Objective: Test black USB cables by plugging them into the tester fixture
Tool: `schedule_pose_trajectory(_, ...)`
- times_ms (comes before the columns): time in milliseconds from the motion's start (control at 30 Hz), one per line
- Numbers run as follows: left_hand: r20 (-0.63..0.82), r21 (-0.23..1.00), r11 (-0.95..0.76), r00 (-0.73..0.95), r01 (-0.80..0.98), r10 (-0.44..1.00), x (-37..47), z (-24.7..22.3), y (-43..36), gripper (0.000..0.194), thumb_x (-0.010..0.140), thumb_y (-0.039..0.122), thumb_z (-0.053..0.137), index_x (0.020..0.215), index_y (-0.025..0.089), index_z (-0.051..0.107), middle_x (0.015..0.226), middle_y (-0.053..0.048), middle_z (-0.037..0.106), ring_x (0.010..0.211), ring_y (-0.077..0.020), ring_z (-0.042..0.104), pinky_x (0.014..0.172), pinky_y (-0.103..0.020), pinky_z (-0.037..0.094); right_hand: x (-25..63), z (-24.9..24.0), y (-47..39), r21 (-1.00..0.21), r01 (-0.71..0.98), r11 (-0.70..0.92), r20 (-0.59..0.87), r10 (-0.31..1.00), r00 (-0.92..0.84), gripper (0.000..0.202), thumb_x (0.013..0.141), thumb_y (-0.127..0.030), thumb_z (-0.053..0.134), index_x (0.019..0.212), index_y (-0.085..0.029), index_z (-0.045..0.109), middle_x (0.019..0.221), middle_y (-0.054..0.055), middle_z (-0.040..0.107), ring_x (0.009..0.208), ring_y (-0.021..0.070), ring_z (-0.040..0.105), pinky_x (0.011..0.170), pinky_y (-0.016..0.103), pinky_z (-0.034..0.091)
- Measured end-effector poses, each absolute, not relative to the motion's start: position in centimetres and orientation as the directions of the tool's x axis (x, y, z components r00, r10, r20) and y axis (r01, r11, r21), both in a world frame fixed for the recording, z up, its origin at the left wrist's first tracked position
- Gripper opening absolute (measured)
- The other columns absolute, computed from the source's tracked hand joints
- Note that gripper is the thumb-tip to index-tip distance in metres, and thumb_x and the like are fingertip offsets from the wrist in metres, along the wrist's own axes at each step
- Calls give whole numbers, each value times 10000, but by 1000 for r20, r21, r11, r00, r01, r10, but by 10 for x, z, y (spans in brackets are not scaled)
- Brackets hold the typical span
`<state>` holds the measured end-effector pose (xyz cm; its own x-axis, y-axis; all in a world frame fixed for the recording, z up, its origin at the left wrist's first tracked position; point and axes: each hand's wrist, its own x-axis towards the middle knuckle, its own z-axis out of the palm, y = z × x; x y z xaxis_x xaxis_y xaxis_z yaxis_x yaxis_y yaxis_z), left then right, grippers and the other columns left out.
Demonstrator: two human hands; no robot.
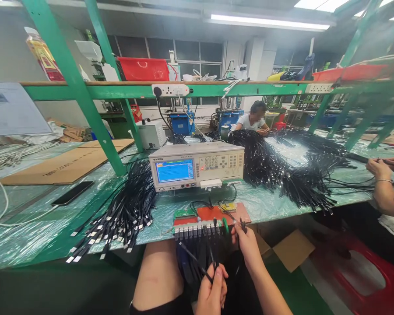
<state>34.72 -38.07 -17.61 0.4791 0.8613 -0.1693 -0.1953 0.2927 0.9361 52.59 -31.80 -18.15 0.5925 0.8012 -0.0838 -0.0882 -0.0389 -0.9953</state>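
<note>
Holding cables (196, 262) — tester lettering (158, 159) unreadable

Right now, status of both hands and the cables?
Left hand gripping black cables. Right hand holding black connectors. Orange board between left hand and tester.

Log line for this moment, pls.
left hand: holding black cabling | right hand: holding black cable ends, near connector row | instrument: screen lit blue

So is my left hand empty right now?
No, your left hand is holding at least one black cable in its fingers.
</note>
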Motion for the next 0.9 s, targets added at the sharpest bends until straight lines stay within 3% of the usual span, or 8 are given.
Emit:
schedule_pose_trajectory(167, -183, 932, 299, 444, -206, 877, 347, -177, -379, 632, 818, 831, 516, 834, 204, 585, 503, 117, 355, 375, -45, 269, 421, -204, 243, 527, -185, -317, -996, -77, -45, -82, 811, 580, 696, 717, -862, 593, 627, -173, 631, 430, 15, 538, 412, 145, 484, 477, 266, 334)
schedule_pose_trajectory(333, -201, 920, 324, 444, -221, 873, 348, -178, -379, 637, 771, 843, 568, 792, 207, 568, 513, 138, 246, 422, -40, 104, 424, -209, 104, 529, -193, -318, -997, -44, -65, -78, 817, 572, 686, 750, -863, 551, 637, -189, 612, 391, -13, 488, 381, 130, 419, 447, 259, 280)
schedule_pose_trajectory(600, -157, 940, 273, 448, -206, 880, 347, -178, -381, 626, 798, 815, 573, 843, 192, 614, 516, 130, 274, 417, -42, 116, 423, -221, 95, 532, -185, -330, -947, 261, -189, -5, 819, 573, 611, 914, -739, 406, 658, -224, 614, 529, 37, 629, 540, 198, 597, 557, 297, 391)
schedule_pose_trajectory(733, -144, 941, 262, 447, -215, 883, 345, -176, -383, 617, 803, 798, 591, 885, 188, 650, 494, 133, 268, 409, -47, 137, 424, -219, 119, 526, -178, -326, -989, -14, -149, -130, 808, 575, 575, 757, -789, 582, 686, -219, 608, 568, 36, 627, 513, 175, 564, 479, 272, 367)
schedule_pose_trajectory(800, -158, 948, 257, 426, -186, 891, 345, -177, -383, 649, 778, 812, 605, 906, 180, 676, 498, 120, 298, 421, -54, 180, 431, -221, 137, 521, -176, -322, -976, -170, -135, -208, 809, 550, 640, 658, -854, 608, 722, -218, 586, 516, -24, 524, 401, 122, 432, 391, 244, 276)
schedule_pose_trajectory(900, -165, 961, 237, 390, -144, 906, 344, -179, -382, 700, 730, 835, 630, 920, 167, 714, 492, 108, 311, 437, -68, 238, 444, -230, 167, 514, -173, -322, -960, -253, -121, -241, 815, 527, 731, 563, -921, 611, 752, -218, 553, 475, -125, 306, 350, 51, 200, 363, 203, 123)
